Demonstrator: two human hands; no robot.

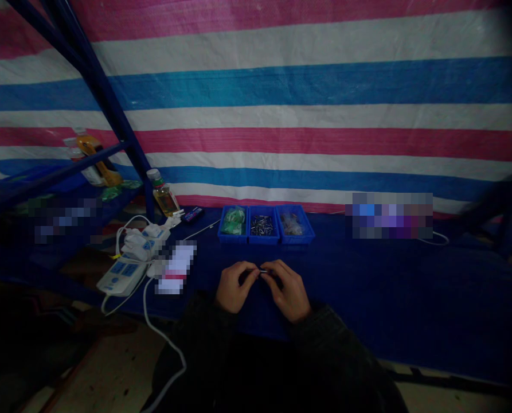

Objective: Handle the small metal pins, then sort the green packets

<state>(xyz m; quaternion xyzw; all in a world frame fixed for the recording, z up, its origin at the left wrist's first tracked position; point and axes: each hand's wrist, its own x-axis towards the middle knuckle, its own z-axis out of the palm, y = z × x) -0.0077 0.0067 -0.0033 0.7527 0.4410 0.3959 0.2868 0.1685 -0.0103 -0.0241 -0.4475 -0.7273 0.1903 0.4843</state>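
Note:
My left hand (237,285) and my right hand (289,289) meet over the blue table, thumbs and forefingers pinched. A small, thin, shiny metal pin (263,271) bridges the two sets of fingertips; most of it is covered, so its exact kind is unclear. Just beyond the hands stand three blue bins in a row. The left bin (233,237) has green plastic bags in it. Many small dark metal pieces (262,225) fill the middle one. Clear bags of small parts (292,224) lie in the right bin.
A white power strip (124,275) with plugs and cables sits at the left, beside a phone with a blurred screen (177,267). Behind them are a bottle (164,195) and a small dark box (192,214). A blue metal frame (105,97) rises at left; a striped sheet hangs behind.

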